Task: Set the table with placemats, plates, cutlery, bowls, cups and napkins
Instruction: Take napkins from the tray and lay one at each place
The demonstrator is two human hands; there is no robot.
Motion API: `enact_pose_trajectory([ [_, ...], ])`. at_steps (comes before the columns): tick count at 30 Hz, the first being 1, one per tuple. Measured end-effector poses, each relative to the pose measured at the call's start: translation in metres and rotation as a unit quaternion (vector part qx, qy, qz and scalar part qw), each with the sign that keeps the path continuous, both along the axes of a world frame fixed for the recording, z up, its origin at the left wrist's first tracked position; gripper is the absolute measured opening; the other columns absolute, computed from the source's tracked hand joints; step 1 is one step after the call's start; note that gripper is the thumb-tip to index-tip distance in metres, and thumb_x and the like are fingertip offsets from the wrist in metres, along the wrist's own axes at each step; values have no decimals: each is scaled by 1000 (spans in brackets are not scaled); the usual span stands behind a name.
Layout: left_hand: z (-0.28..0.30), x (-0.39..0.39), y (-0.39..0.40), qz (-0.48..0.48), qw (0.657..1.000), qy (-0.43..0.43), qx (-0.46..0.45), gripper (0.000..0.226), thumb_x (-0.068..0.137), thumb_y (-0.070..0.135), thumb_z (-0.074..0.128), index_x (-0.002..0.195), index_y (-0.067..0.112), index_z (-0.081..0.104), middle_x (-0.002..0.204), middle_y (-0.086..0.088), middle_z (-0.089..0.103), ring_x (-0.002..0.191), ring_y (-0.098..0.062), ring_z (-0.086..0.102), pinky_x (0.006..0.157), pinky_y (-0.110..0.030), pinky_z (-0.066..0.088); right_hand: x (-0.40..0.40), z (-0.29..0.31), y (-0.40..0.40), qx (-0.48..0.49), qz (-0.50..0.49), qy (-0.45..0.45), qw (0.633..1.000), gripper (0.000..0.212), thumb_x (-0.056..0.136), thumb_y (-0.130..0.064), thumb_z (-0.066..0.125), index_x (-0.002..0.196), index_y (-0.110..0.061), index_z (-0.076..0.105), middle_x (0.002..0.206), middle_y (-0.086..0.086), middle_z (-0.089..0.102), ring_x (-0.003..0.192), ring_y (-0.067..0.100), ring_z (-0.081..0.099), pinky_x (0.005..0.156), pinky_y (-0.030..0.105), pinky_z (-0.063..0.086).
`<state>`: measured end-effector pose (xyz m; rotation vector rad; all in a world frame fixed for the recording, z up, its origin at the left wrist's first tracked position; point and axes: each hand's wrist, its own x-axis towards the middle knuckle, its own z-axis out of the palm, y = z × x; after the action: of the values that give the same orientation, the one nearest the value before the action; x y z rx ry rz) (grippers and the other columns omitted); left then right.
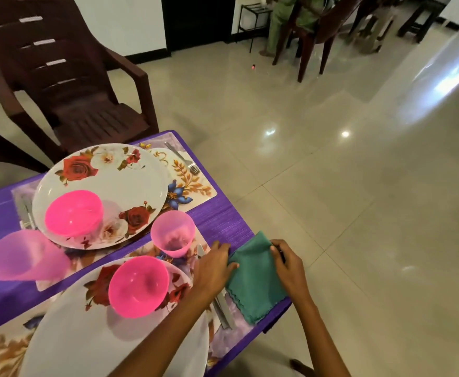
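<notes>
Purple-clothed counter (222, 221) at a tiled floor's edge, brown chair (67, 85) behind. Head view: left hand (213, 268) and right hand (288, 268) each pinch the teal napkin (255, 284) with curled fingers at the counter's right edge, beside cutlery (225, 308). Pink bowl (138, 285) sits on the near floral plate (108, 336); pink cup (172, 235) stands just beyond.

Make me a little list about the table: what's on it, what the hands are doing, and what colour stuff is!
table cover: purple
plates: two flowery ones, far plate and near plate
bowls: one bright pink bowl on each plate, far bowl, near bowl
cups: two pale pink, right cup, left cup
napkin: teal napkin, at the table's right edge
left hand: on the napkin's left edge
right hand: holds the napkin's right edge
fork: on the far placemat
</notes>
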<state>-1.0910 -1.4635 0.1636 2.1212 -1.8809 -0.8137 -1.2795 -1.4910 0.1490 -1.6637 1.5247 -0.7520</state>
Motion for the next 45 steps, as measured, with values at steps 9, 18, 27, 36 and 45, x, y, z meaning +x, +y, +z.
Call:
enact_pose_trajectory([
  [9,-1,15,-22,18,998,-58,1,13,91,22,55,102,15,56,103,-5,66,94,-25,62,79,-36,50,19,-8,-26,43,-3,62,997,25,95,-21,54,119,-17,57,101,-8,58,88,10,55,74,25,42],
  [18,-3,9,-11,65,992,-80,-68,23,88,13,61,107,15,48,107,-8,52,84,-24,60,69,-35,54,16,-10,-34,17,31,113,993,44,89,-23,64,129,-13,50,122,6,52,106,19,54,86,30,48],
  [27,-36,-45,34,-68,976,-144,-149,79,56,40,86,120,1,61,126,-20,59,118,-33,56,95,-42,43,29,-30,-23,-86,195,289,933,84,85,-64,-15,149,-24,22,158,-4,17,141,8,-4,120,40,-1],
  [36,-28,-35,47,-73,976,-115,-170,57,86,39,33,124,6,59,129,-16,58,122,-28,54,99,-41,39,31,-15,20,-50,0,183,982,59,95,-47,22,146,-18,33,154,3,30,144,18,20,117,33,9],
  [45,-8,-39,144,-164,958,2,-235,49,77,33,72,121,14,62,123,-6,64,117,-21,59,97,-34,46,50,-7,179,-74,-189,80,976,50,94,-42,31,126,-13,55,123,9,57,111,13,45,94,30,39],
])
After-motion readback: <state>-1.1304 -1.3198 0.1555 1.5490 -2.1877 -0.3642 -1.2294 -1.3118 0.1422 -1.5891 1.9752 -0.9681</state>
